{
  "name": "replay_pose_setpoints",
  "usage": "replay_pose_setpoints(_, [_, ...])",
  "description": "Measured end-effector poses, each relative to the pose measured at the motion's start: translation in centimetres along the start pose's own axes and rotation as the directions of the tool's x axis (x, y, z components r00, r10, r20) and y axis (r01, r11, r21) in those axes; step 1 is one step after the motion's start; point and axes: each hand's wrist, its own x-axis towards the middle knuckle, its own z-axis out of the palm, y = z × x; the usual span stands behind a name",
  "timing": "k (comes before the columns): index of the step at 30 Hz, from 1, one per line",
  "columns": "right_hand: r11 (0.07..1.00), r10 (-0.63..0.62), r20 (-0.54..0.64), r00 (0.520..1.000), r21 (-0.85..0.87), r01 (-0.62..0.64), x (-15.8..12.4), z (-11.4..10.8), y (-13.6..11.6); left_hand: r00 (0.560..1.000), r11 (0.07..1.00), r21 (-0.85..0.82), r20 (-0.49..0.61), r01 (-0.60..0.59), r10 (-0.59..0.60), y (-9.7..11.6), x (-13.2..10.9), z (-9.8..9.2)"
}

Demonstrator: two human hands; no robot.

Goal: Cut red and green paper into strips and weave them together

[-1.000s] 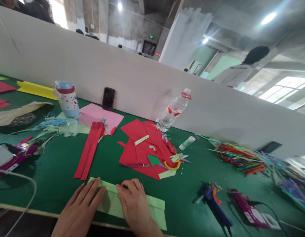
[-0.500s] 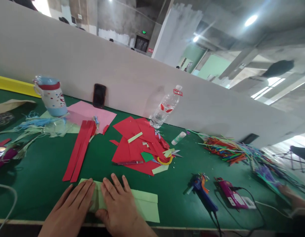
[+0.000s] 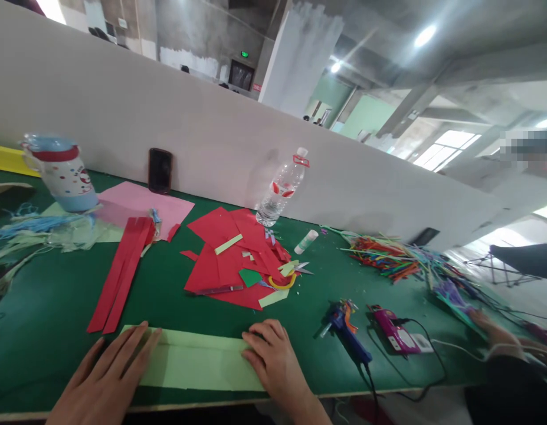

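A strip of light green paper [image 3: 197, 361] lies along the front of the table, with a fold line running near its far edge. My left hand [image 3: 107, 375] rests flat on its left end, fingers stretched out. At the right end, my right hand [image 3: 277, 360] has its fingers bent and its thumb close below them, gripping the paper's edge. Just beyond my left hand lie red paper strips [image 3: 120, 277]. A pile of red paper [image 3: 229, 254] sits behind the green strip, with yellow-handled scissors [image 3: 282, 280] at its right side.
A glue stick [image 3: 306, 242], a clear water bottle [image 3: 282, 189], a phone [image 3: 160, 171] and a cup [image 3: 63, 174] stand farther back. To the right are a blue glue gun [image 3: 350, 336], a magenta device [image 3: 397, 333] and colourful pipe cleaners [image 3: 388, 257]. Another person's hand [image 3: 494, 330] is at the far right.
My right hand has slid from the middle of the green paper to its right end, its fingers now bent. My left hand stays on the left end. The view has shifted rightward.
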Motion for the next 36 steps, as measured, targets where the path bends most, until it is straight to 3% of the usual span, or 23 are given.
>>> replay_pose_setpoints(6, [0.994, -0.109, -0.073, 0.991, 0.017, 0.111, -1.2, -0.2, 1.1, 0.998, 1.0, -0.017, 0.058, 0.026, -0.025, 0.4, 0.2, -0.2])
replay_pose_setpoints(13, [0.982, -0.188, -0.148, 0.971, -0.056, 0.182, -1.6, -0.3, 2.0, 0.984, 0.992, -0.084, 0.143, -0.099, 0.11, 1.5, 1.2, 0.6])
replay_pose_setpoints(16, [0.985, -0.168, -0.18, 0.969, -0.072, 0.157, -1.8, -0.1, 2.2, 0.981, 0.99, -0.068, 0.147, -0.121, 0.13, 1.3, 1.2, 1.0])
replay_pose_setpoints(22, [0.999, -0.036, -0.245, 0.969, -0.036, 0.028, -2.4, -1.1, 2.8, 0.987, 0.986, -0.051, 0.019, -0.157, 0.158, 1.3, 1.6, 1.0])
replay_pose_setpoints(25, [0.985, 0.003, -0.322, 0.947, -0.161, -0.058, -2.3, -0.6, 0.6, 0.986, 0.985, -0.054, 0.01, -0.166, 0.167, 1.4, 1.7, 1.2])
replay_pose_setpoints(28, [0.973, -0.152, -0.228, 0.962, -0.203, 0.105, -1.6, 2.4, -4.1, 0.983, 0.982, -0.042, -0.016, -0.183, 0.183, 1.1, 1.4, 1.7])
replay_pose_setpoints(30, [0.942, -0.294, -0.216, 0.931, -0.229, 0.245, -0.7, 5.1, -7.2, 0.977, 0.978, -0.014, -0.033, -0.209, 0.208, 0.8, 1.2, 2.1])
replay_pose_setpoints(33, [0.939, -0.237, -0.159, 0.958, -0.291, 0.184, 0.5, 8.3, -10.0, 0.979, 0.979, -0.012, -0.011, -0.204, 0.204, 0.9, 1.2, 2.5])
replay_pose_setpoints(36, [0.943, -0.183, -0.109, 0.977, -0.299, 0.143, 0.8, 9.1, -9.8, 0.992, 0.99, -0.062, 0.016, -0.125, 0.126, 1.3, 1.3, 2.4])
